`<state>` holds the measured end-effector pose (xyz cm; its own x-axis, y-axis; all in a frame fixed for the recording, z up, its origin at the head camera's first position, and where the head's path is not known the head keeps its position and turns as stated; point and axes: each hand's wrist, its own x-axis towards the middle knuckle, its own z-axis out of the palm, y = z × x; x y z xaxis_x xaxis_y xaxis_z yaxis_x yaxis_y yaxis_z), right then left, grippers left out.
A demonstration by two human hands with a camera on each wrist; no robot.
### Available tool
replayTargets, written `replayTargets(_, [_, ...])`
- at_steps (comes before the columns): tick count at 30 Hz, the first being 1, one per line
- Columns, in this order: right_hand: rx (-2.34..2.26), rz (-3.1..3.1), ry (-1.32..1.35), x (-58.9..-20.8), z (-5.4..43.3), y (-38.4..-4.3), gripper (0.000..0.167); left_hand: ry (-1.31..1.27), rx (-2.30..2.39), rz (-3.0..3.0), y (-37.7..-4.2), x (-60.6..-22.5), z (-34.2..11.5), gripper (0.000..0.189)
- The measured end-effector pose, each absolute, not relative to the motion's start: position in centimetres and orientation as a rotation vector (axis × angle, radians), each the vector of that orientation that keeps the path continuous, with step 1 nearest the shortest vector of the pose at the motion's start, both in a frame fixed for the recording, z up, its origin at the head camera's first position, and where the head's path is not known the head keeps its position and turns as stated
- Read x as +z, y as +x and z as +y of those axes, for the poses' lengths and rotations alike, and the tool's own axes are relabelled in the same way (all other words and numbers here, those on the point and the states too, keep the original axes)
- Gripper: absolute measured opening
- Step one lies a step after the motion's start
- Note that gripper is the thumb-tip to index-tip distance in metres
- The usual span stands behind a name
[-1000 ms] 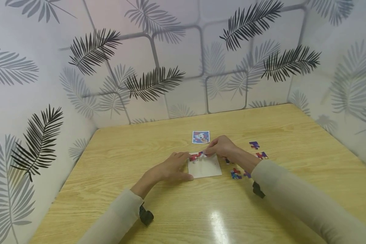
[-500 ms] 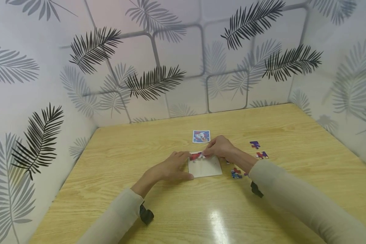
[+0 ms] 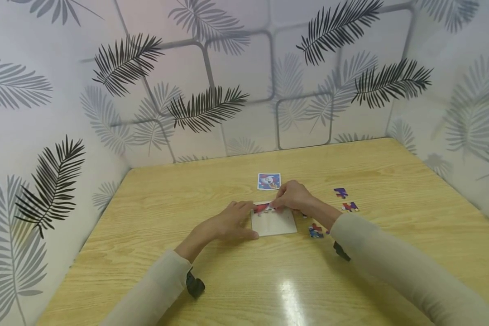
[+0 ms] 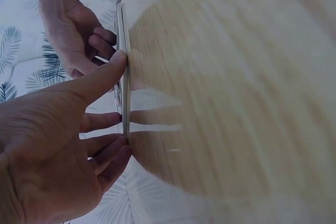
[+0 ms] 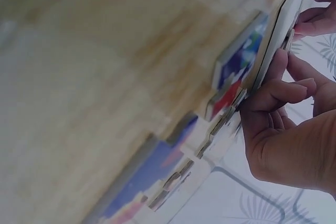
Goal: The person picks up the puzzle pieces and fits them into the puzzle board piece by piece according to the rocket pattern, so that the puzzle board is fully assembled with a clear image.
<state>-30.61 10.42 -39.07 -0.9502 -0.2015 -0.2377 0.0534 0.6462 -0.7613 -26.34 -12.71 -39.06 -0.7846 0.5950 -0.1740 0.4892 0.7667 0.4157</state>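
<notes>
A white square puzzle board point(image 3: 274, 224) lies on the wooden table, with red and purple jigsaw pieces point(image 3: 262, 208) along its far edge. My left hand point(image 3: 231, 222) holds the board at its left side, the thumb at the near corner and the fingers by the far corner. At the board's far edge, my right hand point(image 3: 295, 195) pinches a puzzle piece, mostly hidden by the fingertips. The right wrist view shows my right hand point(image 5: 289, 129) with thumb and index finger low over the board point(image 5: 281, 24). Seen edge-on in the left wrist view, the board point(image 4: 125, 77) sits between left thumb and fingers.
Beyond the board lies a small picture card point(image 3: 269, 181) with a white cartoon dog. Loose puzzle pieces point(image 3: 315, 231) lie right of the board, partly under the right forearm. Farther right are a purple piece point(image 3: 341, 193) and a red-purple piece point(image 3: 350, 207). A patterned wall rises behind the table.
My right hand has shifted slightly left and down along the board's far edge, its fingertips closer to the placed pieces. The left hand and board stay put.
</notes>
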Motion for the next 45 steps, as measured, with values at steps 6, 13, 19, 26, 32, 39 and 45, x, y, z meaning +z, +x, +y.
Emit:
replayTargets(6, [-1.167, 2.582, -0.161, -38.81, 10.26, -30.84, 0.023, 0.843, 0.511, 2.668, -26.41, -38.90, -12.80, 0.078])
replayTargets(13, [-1.140, 2.595, -0.191, -38.70, 10.20, -31.03, 0.023, 0.842, 0.510, 2.668, -26.47, -38.97, -12.74, 0.077])
replayTargets(19, [-1.129, 2.592, -0.196, -38.61, 10.14, -31.02, 0.023, 0.842, 0.507, 2.668, -26.54, -39.01, -12.68, 0.076])
replayTargets(26, [-1.062, 2.615, -0.180, -38.60, 9.90, -31.15, 0.025, 0.837, 0.515, 2.657, -26.48, -39.07, -12.68, 0.077])
replayTargets(32, [-1.035, 2.621, -0.187, -38.53, 9.75, -31.05, 0.032, 0.814, 0.514, 2.649, -26.38, -38.91, -12.62, 0.079])
replayTargets(39, [-1.043, 2.599, -0.195, -38.54, 9.60, -31.02, 0.038, 0.814, 0.518, 2.650, -26.29, -38.75, -12.58, 0.079])
replayTargets(45, [-1.014, 2.607, -0.162, -38.72, 9.52, -31.15, 0.034, 0.818, 0.519, 2.654, -26.33, -38.92, -12.54, 0.077])
